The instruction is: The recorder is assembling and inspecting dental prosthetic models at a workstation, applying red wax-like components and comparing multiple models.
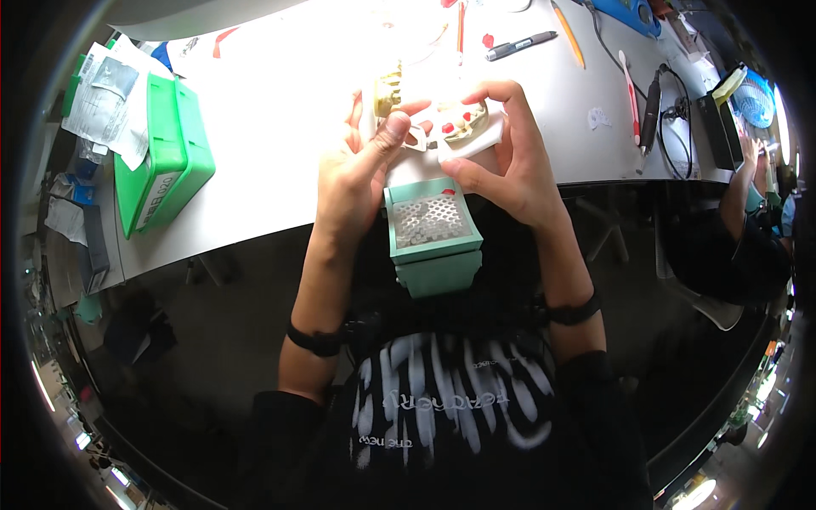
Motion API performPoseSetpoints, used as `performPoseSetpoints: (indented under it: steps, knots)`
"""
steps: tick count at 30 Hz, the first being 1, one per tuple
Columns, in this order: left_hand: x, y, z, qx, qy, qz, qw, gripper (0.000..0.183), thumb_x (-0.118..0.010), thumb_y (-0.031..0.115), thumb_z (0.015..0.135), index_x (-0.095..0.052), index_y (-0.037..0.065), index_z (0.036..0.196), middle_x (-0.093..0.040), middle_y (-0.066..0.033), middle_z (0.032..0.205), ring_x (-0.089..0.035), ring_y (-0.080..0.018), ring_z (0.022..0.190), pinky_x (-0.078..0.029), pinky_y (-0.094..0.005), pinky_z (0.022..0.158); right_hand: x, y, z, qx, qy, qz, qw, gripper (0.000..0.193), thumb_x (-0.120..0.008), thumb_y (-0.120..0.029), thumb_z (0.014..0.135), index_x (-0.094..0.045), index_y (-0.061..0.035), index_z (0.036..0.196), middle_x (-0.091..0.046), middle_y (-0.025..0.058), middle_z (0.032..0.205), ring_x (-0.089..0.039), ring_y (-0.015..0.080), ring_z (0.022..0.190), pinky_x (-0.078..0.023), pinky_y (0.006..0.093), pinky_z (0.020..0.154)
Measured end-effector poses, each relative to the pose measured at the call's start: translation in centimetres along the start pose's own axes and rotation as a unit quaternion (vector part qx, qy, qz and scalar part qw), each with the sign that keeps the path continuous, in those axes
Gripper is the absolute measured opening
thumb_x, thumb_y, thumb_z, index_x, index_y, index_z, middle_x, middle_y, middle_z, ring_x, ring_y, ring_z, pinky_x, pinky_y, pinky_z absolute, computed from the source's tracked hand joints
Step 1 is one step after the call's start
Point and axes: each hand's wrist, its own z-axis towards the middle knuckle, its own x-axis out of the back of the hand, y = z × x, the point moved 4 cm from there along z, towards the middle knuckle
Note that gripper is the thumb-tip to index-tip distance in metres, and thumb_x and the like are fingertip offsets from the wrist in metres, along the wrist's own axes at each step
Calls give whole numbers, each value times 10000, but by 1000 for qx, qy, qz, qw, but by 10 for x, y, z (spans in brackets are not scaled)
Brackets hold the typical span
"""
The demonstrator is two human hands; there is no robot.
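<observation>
A white plastic hinged dental articulator point(481, 146) is spread between my two hands above the near edge of the table. My left hand point(350, 174) grips its left side, thumb bent inward, by a yellowish dental cast point(388, 92) whose row of teeth stands on edge. Around the other side curls my right hand point(520, 161), index finger on a cream dental cast point(464, 127) with red patches, thumb at the articulator's white base. Just below the hands sits a pale green box point(438, 263) with a perforated metal plate point(429, 219) in its top.
Green bins point(178, 153) with papers point(115, 102) stand at the left. Across the table's back lie a grey pen point(522, 46), an orange pencil point(568, 32) and a red bit point(488, 41). A toothbrush point(630, 98) and corded black handpiece point(652, 110) lie right. Another person's arm point(738, 200) shows far right.
</observation>
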Motion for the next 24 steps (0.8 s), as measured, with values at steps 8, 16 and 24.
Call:
performPoseSetpoints:
  steps: [8, 16, 24]
  knots:
    - [18, -13, 5, 31, -35, -43, 998, 390, -515, 274, 1087, -610, -83, 963, -615, -284, 1328, -630, -323, 1175, -498, -455, 1047, -7, -1, 0, -36, -12, 81, 996, 585, -855, -129, 767, -537, -69, 1253, -492, 92, 1131, -577, 187, 1082, -548, 343, 873]
    - [13, -15, 4, 49, -9, -83, 995, 266, -608, 220, 1051, -643, -20, 943, -668, -227, 1232, -637, -296, 1157, -508, -457, 1043, 0, -3, 0, 42, -1, -43, 998, 481, -870, -147, 759, -645, -143, 1184, -560, 81, 1116, -550, 216, 1099, -469, 360, 935]
    - [12, -13, 4, 35, -26, -96, 994, 355, -574, 270, 1071, -650, -17, 875, -642, -262, 1289, -613, -322, 1196, -482, -481, 1064, 3, -5, 2, 78, -41, -103, 991, 489, -868, -62, 769, -620, -88, 1190, -528, 77, 1203, -565, 190, 1158, -514, 346, 948]
